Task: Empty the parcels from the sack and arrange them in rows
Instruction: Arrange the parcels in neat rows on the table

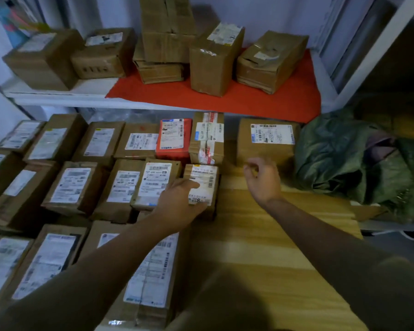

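Note:
Several cardboard parcels with white labels lie in rows on the wooden table (261,235), filling its left half. My left hand (177,201) rests on a small brown parcel (204,177) at the right end of the middle row, fingers wrapped over its near edge. My right hand (263,180) hovers just right of it, loosely curled and holding nothing, in front of a larger brown parcel (268,139) at the back. A red parcel (173,137) sits in the back row. The crumpled green sack (344,158) lies at the table's right end.
A white shelf (58,96) above the table carries several more cardboard boxes, some on a red cloth (225,101). A white shelf upright (378,48) rises at the right. Bare wood shows on the right half of the table.

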### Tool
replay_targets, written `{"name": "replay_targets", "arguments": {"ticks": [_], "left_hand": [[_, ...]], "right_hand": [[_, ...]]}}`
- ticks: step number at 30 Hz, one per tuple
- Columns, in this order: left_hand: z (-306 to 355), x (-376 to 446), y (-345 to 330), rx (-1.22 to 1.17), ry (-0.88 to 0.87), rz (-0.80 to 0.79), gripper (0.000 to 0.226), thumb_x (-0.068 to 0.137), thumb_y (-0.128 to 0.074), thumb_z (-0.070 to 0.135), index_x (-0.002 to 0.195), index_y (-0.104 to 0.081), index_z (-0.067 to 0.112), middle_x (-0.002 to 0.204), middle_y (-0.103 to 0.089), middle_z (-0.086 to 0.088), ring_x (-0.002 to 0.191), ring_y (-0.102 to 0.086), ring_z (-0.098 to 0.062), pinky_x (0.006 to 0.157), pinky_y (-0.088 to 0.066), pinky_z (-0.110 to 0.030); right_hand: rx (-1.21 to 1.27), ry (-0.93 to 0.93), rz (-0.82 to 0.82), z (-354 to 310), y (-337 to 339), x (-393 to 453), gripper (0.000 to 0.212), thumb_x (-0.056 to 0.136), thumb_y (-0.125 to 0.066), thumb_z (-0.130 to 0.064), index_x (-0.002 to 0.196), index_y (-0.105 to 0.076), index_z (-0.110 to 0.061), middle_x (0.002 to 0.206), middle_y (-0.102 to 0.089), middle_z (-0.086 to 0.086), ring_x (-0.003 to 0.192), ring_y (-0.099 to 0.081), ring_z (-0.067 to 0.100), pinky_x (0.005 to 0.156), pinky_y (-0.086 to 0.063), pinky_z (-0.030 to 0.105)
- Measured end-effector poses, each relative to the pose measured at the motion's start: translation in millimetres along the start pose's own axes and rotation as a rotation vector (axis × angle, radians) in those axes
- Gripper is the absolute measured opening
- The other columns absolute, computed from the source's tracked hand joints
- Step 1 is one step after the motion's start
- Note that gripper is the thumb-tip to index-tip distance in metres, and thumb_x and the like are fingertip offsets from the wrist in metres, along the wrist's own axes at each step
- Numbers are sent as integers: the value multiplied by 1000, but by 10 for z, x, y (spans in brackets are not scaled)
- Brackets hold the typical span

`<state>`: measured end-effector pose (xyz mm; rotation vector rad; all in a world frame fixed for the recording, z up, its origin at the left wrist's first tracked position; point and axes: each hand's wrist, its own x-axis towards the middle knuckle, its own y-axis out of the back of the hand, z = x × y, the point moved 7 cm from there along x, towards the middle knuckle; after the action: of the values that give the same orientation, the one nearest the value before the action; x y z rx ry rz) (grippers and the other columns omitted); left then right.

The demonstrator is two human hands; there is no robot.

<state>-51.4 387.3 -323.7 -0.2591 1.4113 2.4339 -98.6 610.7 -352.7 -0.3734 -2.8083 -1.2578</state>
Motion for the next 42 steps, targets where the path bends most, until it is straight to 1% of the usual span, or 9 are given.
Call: {"name": "replay_targets", "arguments": {"ticks": [7,10,12,17,20,23,29,34,42], "left_hand": [[531,418,-258,-192,18,-20,51,93,-65,30,140,-49,19,141,-50,-1,124,-48,-17,93,-37,-20],[621,523,-395,-290,71,-79,40,94,-64,28,132,-55,21,118,-54,9,100,-51,-6,74,-42,-14],[620,586,-499,-359,111,-103,31,93,-65,29,122,-61,21,107,-63,11,91,-61,-8,76,-54,-24],[590,694,-697,-619,322,-106,36,91,-67,31,122,-64,13,109,-69,-7,91,-65,-18,72,-50,-29],[630,736,-849,-891,489,-122,36,90,-68,30,118,-62,8,111,-64,-9,98,-62,-19,89,-53,-37],[669,779,-973,-1055,608,-142,29,91,-68,23,116,-58,11,117,-60,-8,110,-61,-24,102,-51,-41],[713,751,-1088,-1191,703,-177,44,93,-66,25,131,-54,8,112,-57,-4,111,-60,-23,97,-51,-36],[825,747,-1104,-1269,690,-179,49,96,-62,25,141,-46,11,129,-51,-9,124,-53,-28,108,-44,-41],[993,706,-1121,-1372,656,-189,63,98,-59,31,151,-32,10,147,-40,-15,133,-44,-33,114,-37,-43]], "right_hand": [[-428,104,-273,242,50,1034,90,84,-65,-59,151,-29,-13,152,-35,10,141,-31,30,116,-29,46],[-444,120,-393,259,-97,1292,115,72,-68,-71,157,-12,-17,162,-16,6,149,-16,29,121,-18,51],[-440,76,-436,300,-146,1419,125,66,-67,-79,158,-5,-21,163,-10,4,150,-11,32,121,-17,52],[-536,46,-392,379,-234,1509,108,75,-47,-86,154,-20,-18,152,-28,10,141,-24,35,114,-27,49],[-579,161,-328,307,-225,1508,86,83,-48,-75,141,-41,-12,139,-43,11,131,-35,32,108,-33,45],[-613,256,-317,313,-194,1553,66,98,-42,-54,143,-40,-6,145,-43,15,136,-36,32,114,-27,43],[-619,180,-438,537,-391,1494,94,92,-29,-73,158,-8,-10,166,0,12,153,5,30,124,4,51],[-670,273,-391,281,-367,1403,103,78,-42,-84,152,-29,-13,145,-35,14,134,-31,35,109,-27,46],[-638,158,-465,390,-257,1243,88,79,-45,-82,141,-45,-20,143,-46,9,134,-38,32,109,-26,51]]}}
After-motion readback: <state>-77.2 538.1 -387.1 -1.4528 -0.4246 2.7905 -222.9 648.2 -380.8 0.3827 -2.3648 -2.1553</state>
